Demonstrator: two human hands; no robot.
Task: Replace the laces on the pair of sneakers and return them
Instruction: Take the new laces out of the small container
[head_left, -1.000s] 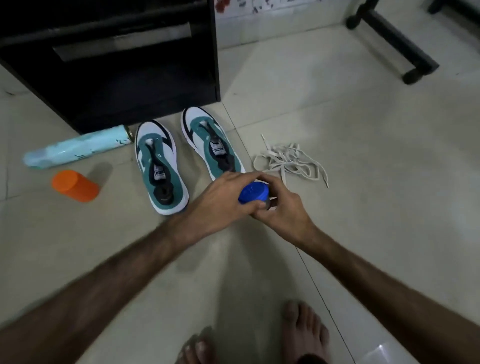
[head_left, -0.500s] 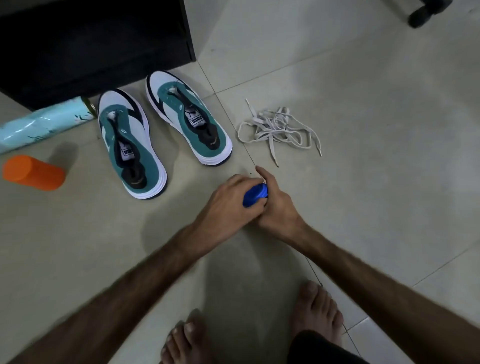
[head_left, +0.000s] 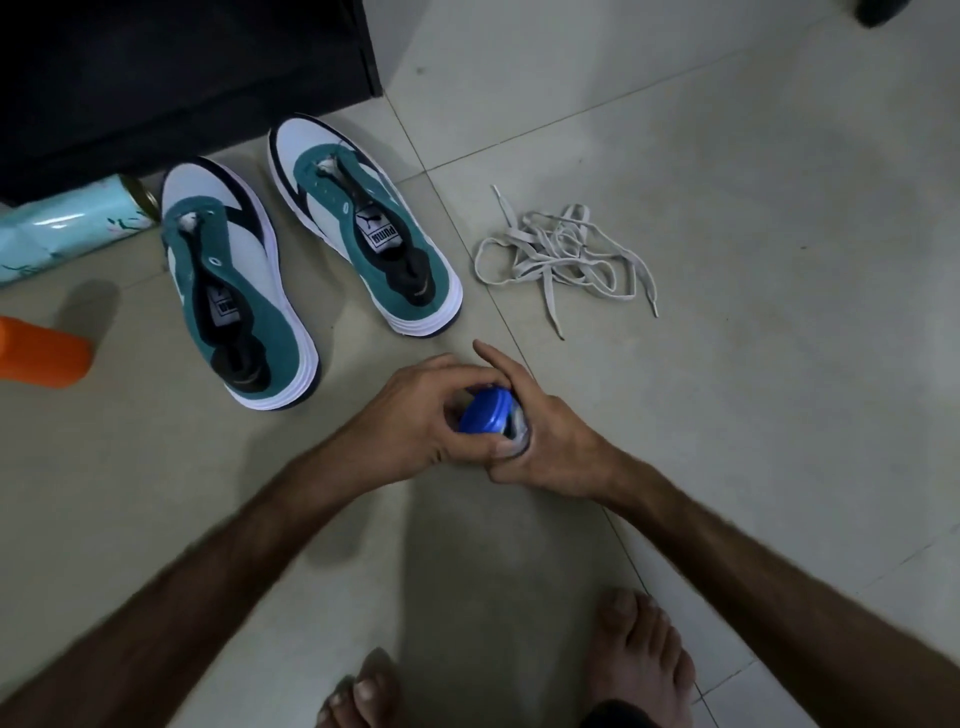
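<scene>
Two white and teal sneakers without laces lie side by side on the tiled floor, the left sneaker (head_left: 234, 291) nearer me and the right sneaker (head_left: 363, 223) beyond it. A tangle of pale loose laces (head_left: 561, 254) lies to their right. Just below the shoes, my left hand (head_left: 415, 415) grips the blue lid (head_left: 485, 410) of a small container. My right hand (head_left: 545, 441) wraps round the container's body, which is mostly hidden by the fingers. The lid sits tilted.
A black cabinet (head_left: 182, 67) stands behind the shoes. A pale blue patterned bottle (head_left: 67, 228) lies on its side at the left, with an orange cylinder (head_left: 41, 353) below it. My bare feet (head_left: 639, 660) are at the bottom edge. A dark caster (head_left: 883, 10) shows top right.
The view has shifted down and nearer to the hands. The blue lid now sits tilted and shows more between my fingers. Shoes and laces have not moved.
</scene>
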